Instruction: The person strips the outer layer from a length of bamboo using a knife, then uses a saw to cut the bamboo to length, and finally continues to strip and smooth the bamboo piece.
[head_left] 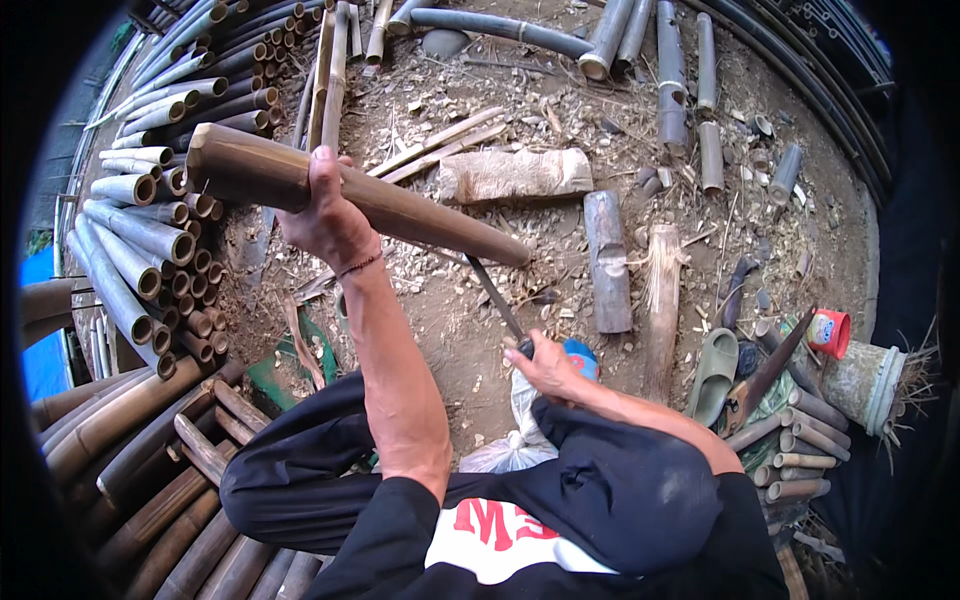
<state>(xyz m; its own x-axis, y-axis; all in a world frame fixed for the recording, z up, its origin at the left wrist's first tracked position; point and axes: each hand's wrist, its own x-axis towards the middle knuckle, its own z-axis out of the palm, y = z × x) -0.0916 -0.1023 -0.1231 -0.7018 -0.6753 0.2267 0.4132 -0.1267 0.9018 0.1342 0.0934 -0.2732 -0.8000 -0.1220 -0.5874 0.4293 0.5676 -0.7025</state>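
A thick brown bamboo piece [430,216] is held up slantwise at the left, its wide end far left and its narrower end toward the middle. My left hand [330,222] is closed around it near the wide end, thumb on top. Below the narrow end is a long dark knife blade [493,294], its tip near the underside of the bamboo; I cannot tell if they touch. The knife's handle is in my closed right hand [550,366], beside my raised knee. Beyond lie a pale wooden block [515,175] and a notched grey bamboo section [607,262].
Cut bamboo tubes [150,230] are stacked high at the left. A frayed wooden stake [662,300] lies right of the notched section. Farther right are a green clog [713,372], a handsaw [765,375], a red container [829,332] and a bucket [862,385]. Shavings litter the dirt ground.
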